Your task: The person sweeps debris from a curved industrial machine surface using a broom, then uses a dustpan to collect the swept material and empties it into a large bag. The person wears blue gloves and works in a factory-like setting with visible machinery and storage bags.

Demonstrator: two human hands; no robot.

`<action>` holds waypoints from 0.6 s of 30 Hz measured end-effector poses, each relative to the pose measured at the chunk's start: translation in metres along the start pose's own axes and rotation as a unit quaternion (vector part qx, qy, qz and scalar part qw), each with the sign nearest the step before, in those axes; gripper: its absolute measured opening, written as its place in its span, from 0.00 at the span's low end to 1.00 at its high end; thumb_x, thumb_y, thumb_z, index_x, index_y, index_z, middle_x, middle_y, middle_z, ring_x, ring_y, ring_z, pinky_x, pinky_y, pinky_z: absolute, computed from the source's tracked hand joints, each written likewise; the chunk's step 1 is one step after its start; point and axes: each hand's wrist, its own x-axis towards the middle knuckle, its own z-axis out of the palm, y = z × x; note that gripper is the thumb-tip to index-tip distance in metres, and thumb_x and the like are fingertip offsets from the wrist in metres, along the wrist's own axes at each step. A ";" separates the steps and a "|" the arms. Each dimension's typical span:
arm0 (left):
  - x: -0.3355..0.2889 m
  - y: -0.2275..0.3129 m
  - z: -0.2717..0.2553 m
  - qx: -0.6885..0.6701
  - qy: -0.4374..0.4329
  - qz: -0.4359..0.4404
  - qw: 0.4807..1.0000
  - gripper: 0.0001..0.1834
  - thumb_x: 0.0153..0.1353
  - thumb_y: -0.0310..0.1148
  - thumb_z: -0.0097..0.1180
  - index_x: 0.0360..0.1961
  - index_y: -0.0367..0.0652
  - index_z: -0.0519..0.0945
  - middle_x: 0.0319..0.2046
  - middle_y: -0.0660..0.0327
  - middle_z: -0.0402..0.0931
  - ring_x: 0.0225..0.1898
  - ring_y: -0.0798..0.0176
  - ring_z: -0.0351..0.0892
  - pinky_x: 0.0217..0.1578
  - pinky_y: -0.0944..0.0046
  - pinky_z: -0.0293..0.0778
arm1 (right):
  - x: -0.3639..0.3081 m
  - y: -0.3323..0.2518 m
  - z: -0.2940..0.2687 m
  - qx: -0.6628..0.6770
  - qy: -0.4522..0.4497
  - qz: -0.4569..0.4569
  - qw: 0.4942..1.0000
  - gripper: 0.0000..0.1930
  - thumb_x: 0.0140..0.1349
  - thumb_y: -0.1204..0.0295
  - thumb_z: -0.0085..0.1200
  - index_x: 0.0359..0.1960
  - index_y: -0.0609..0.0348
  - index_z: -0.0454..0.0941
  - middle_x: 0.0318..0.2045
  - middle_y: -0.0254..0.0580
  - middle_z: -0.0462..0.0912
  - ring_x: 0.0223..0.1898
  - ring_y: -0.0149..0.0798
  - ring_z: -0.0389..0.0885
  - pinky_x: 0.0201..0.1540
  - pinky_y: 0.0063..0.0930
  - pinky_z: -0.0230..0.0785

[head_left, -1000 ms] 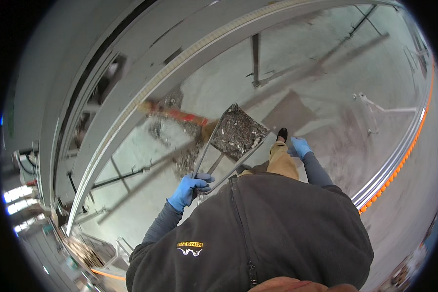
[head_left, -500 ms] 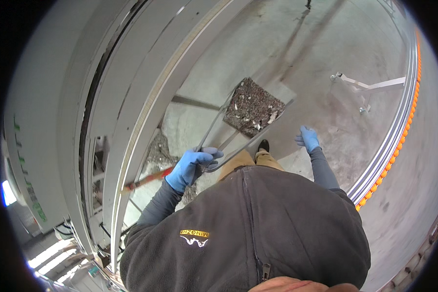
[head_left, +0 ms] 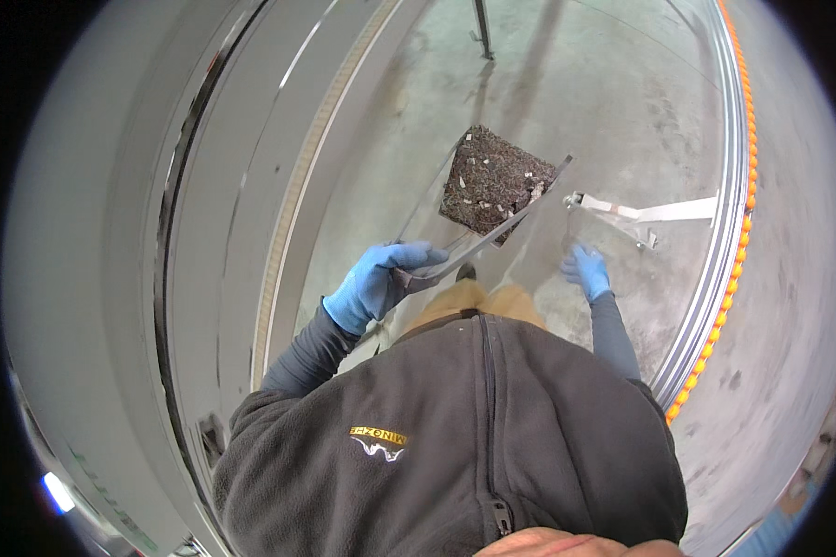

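Note:
My left hand (head_left: pixel 372 286), in a blue glove, is closed on the near end of a thin grey tray (head_left: pixel 474 249) with raised edges, perhaps sheet metal. Its fingers wrap over the rim, and the palm side is hidden. Toward the far end of the tray lies a dark, roughly square heap of small chips (head_left: pixel 492 186) mixed with pale bits. Out to the right, away from the tray, my gloved right hand (head_left: pixel 587 271) hangs with loosely bent fingers and holds nothing.
A long grey machine side (head_left: pixel 251 204) curves along my left. To the right runs a rail with orange rollers (head_left: pixel 738 251), and its white leg (head_left: pixel 664 212) reaches inward over the grey floor (head_left: pixel 604 111). A dark post (head_left: pixel 483 32) stands ahead.
The view has moved forward along the machine; the rail leg and dark post are nearer. The tray has tilted and shifted slightly right, still in my left hand. A red bar on the left has left view.

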 end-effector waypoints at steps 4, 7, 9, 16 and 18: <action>0.128 0.083 0.073 0.040 -0.035 -0.028 0.998 0.18 0.73 0.33 0.53 0.54 0.28 0.82 0.55 0.45 0.84 0.56 0.55 0.86 0.64 0.55 0.79 | 0.043 -0.022 -0.082 0.110 0.082 0.067 0.988 0.30 0.76 0.53 0.50 0.72 0.57 0.65 0.53 0.60 0.84 0.46 0.56 0.89 0.44 0.48 0.84; 0.220 0.152 0.125 0.042 -0.022 -0.063 0.997 0.16 0.72 0.31 0.53 0.52 0.29 0.83 0.55 0.43 0.84 0.58 0.48 0.84 0.67 0.48 0.76 | 0.093 -0.059 -0.118 0.143 0.114 0.105 0.977 0.29 0.76 0.53 0.49 0.70 0.59 0.66 0.54 0.63 0.84 0.47 0.59 0.89 0.45 0.50 0.84; 0.285 0.210 0.162 0.059 -0.005 -0.052 0.997 0.15 0.70 0.29 0.53 0.50 0.31 0.84 0.54 0.42 0.84 0.59 0.44 0.83 0.68 0.42 0.74 | 0.149 -0.126 -0.129 0.151 0.110 0.127 0.974 0.28 0.75 0.55 0.49 0.68 0.61 0.69 0.53 0.64 0.85 0.45 0.58 0.90 0.44 0.48 0.85; 0.495 0.363 0.272 0.012 -0.012 -0.044 0.999 0.11 0.69 0.28 0.54 0.45 0.34 0.85 0.54 0.42 0.84 0.58 0.43 0.84 0.68 0.41 0.75 | 0.321 -0.381 -0.179 0.116 0.065 0.008 0.991 0.14 0.73 0.58 0.52 0.47 0.57 0.77 0.34 0.40 0.83 0.29 0.37 0.85 0.30 0.32 0.79; 0.560 0.402 0.292 0.023 -0.030 -0.045 0.998 0.12 0.69 0.29 0.54 0.47 0.33 0.85 0.55 0.42 0.84 0.58 0.43 0.84 0.67 0.41 0.75 | 0.386 -0.437 -0.198 0.101 0.062 -0.008 0.993 0.13 0.74 0.59 0.50 0.43 0.56 0.78 0.31 0.38 0.82 0.27 0.37 0.83 0.28 0.34 0.77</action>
